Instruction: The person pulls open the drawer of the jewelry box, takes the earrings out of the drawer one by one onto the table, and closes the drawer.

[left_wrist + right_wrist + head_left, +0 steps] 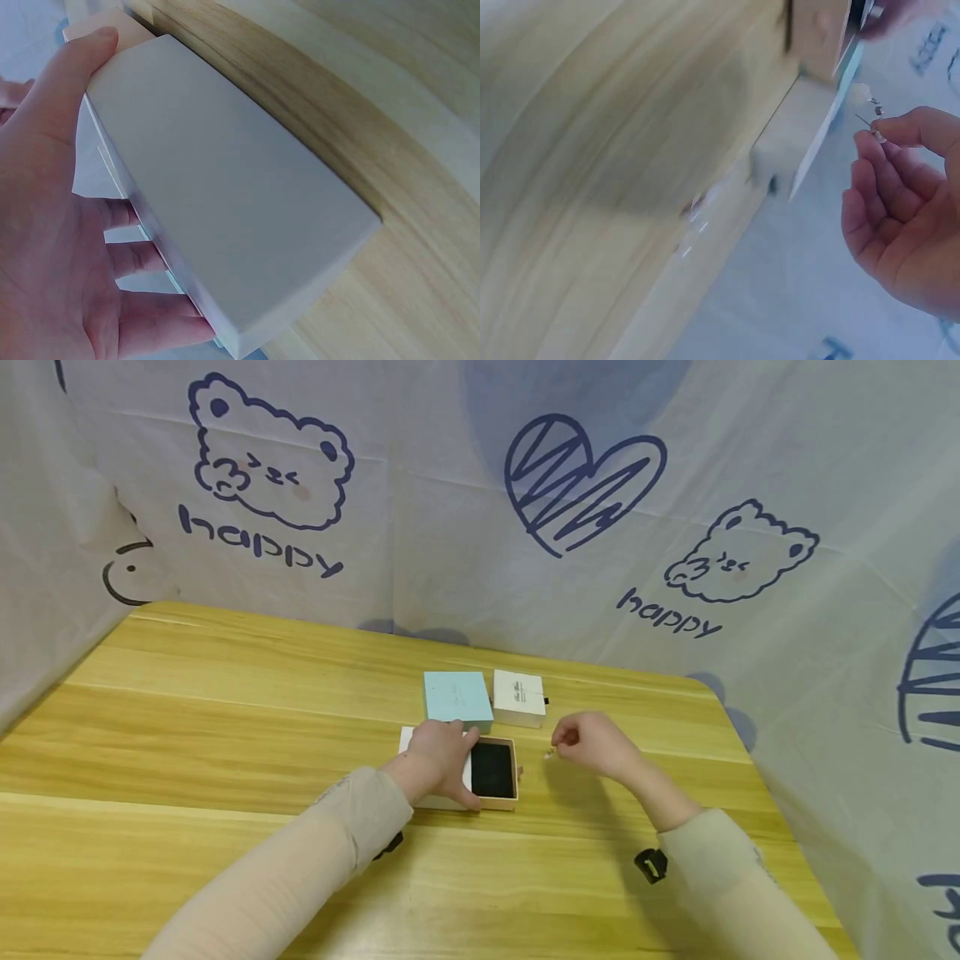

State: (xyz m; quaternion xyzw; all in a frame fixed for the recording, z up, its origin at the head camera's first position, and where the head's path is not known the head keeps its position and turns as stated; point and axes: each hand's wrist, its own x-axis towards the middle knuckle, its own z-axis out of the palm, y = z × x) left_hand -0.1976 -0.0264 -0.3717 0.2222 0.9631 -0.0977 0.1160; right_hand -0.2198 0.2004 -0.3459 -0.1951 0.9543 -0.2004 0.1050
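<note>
My left hand point(435, 758) lies across a white drawer-style box point(225, 187) and grips it, thumb near the front edge and fingers along the far side. From the box's right end sticks a drawer point(516, 787) with tan edges, a small pull tab and a black insert point(492, 770). Just right of that drawer, above the table, my right hand point(597, 745) pinches a small earring point(878, 111) between thumb and fingertips. A thin post and a pale bead hanging from it show in the right wrist view.
Behind the gripped box sit a light blue box point(457, 695) and a smaller white box point(519, 697) with a dark tab, side by side. All rest on a wooden table point(225, 718). A printed cloth point(435, 527) hangs along its back and sides.
</note>
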